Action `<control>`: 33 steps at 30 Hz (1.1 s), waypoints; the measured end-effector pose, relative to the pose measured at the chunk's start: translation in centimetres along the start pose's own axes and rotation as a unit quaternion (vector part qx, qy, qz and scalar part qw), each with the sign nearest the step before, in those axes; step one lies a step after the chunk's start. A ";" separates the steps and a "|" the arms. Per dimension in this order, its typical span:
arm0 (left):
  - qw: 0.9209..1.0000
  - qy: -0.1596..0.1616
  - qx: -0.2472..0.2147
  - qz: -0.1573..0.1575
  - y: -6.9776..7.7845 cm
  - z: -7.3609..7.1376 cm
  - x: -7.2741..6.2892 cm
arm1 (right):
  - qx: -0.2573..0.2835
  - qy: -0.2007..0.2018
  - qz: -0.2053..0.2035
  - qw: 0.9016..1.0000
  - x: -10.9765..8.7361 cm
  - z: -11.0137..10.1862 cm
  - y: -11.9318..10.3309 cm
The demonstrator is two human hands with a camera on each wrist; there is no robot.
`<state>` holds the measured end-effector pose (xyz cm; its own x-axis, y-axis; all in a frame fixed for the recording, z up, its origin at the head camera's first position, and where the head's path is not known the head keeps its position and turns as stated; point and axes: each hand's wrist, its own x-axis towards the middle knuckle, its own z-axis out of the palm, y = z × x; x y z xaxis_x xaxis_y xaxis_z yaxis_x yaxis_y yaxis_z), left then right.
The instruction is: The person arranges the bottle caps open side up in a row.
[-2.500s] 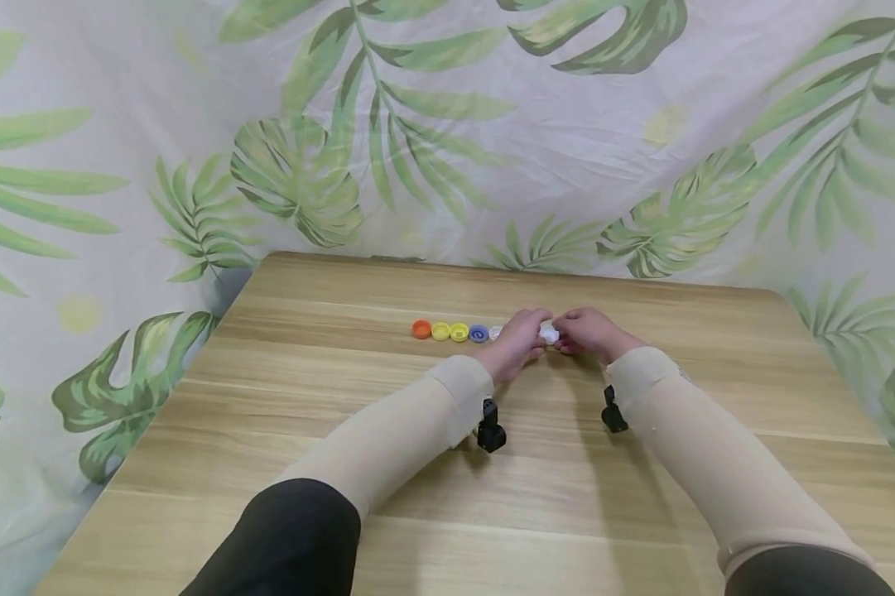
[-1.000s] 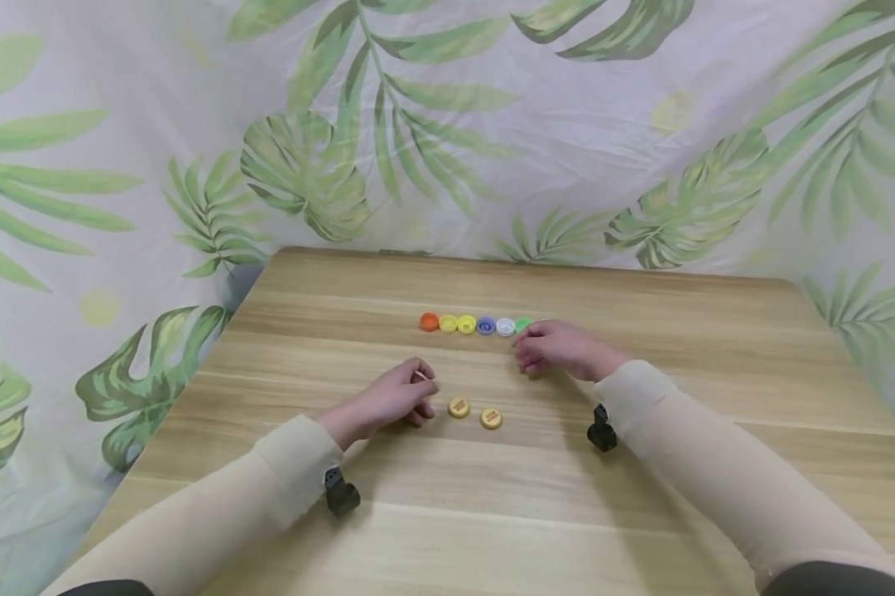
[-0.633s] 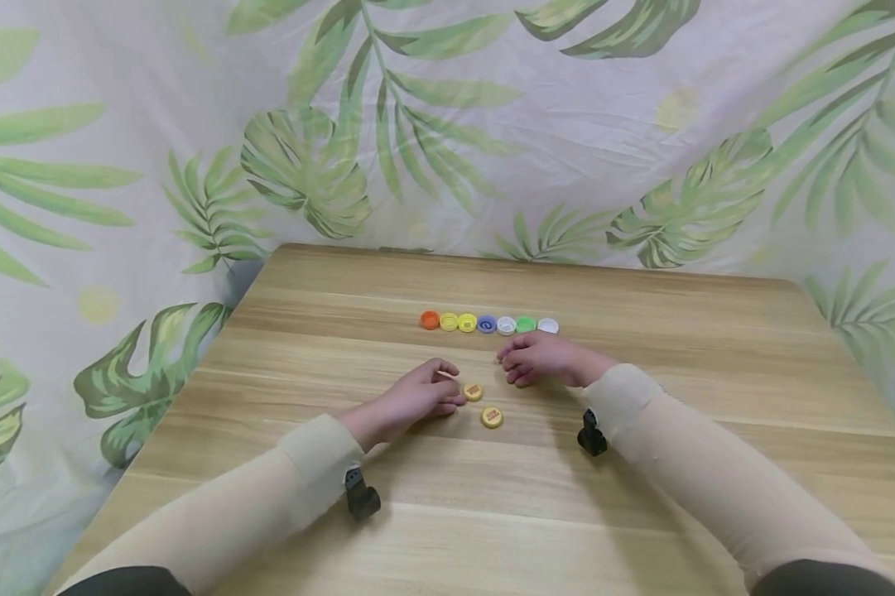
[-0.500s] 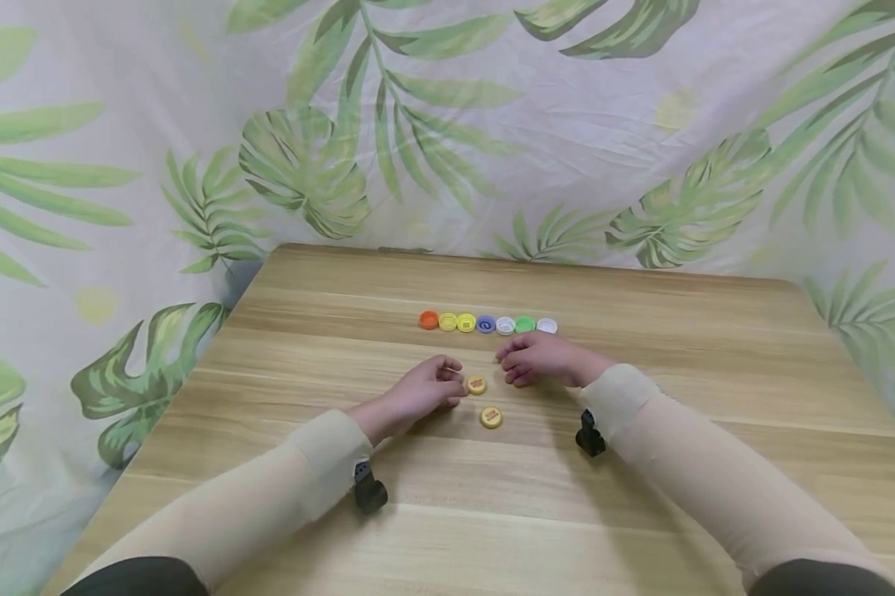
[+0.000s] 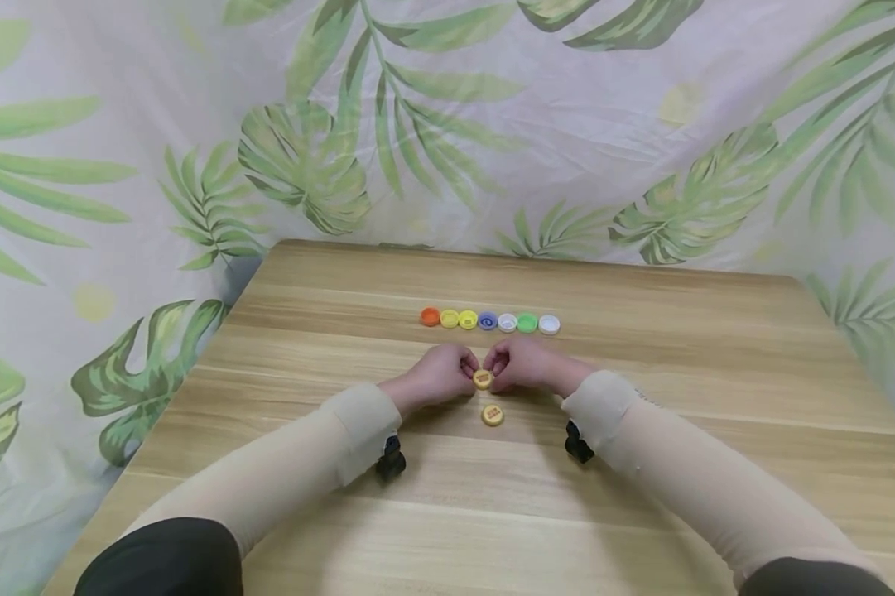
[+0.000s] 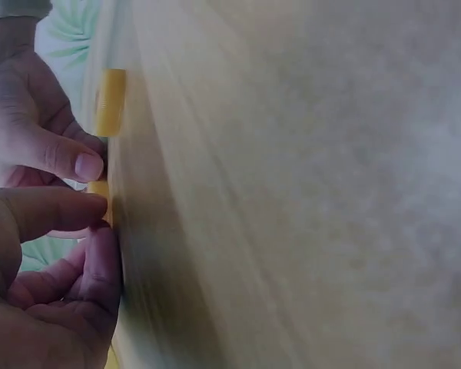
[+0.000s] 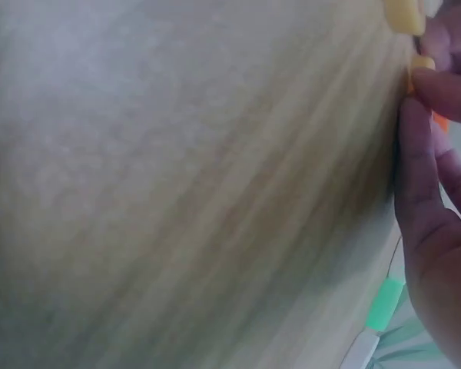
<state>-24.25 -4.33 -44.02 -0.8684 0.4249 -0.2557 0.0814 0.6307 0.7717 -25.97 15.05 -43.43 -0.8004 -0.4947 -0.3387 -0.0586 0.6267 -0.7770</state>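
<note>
Both hands meet over the table at one yellow bottle cap, printed side up. My left hand pinches its left edge, and my right hand has thumb and fingers on the right edge. From the left wrist, the cap is mostly covered by fingertips. In the right wrist view, the right thumb lies against the cap. A second yellow cap, also print up, lies on the wood just nearer to me, touched by neither hand.
Behind the hands runs a row of upturned caps: orange, two yellow, blue, white, green, and white at the right end. The wooden table backs onto a leaf-printed cloth.
My left hand has pushed one yellow cap away from me and to the right. My right hand has come down from the row, and both hands now grip that cap.
</note>
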 end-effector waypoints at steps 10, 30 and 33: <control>0.985 -0.054 -0.163 -0.025 -0.8 -1.2 1.4 | 0.113 -0.006 0.009 0.994 -0.3 -0.9 0.4; 0.926 0.103 -0.364 -0.013 2.0 0.1 3.3 | 0.275 0.148 0.015 0.950 -0.6 -2.4 -0.8; 0.917 0.129 -0.377 -0.010 2.4 0.1 3.5 | 0.293 0.167 0.012 0.941 -0.5 -2.5 -1.0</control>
<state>-27.02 -1.23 -43.13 -0.9607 0.1892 -0.2032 -0.2128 -0.0318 0.9766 -27.02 16.14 -41.18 -0.9460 -0.2054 -0.2509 0.2236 0.1470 -0.9635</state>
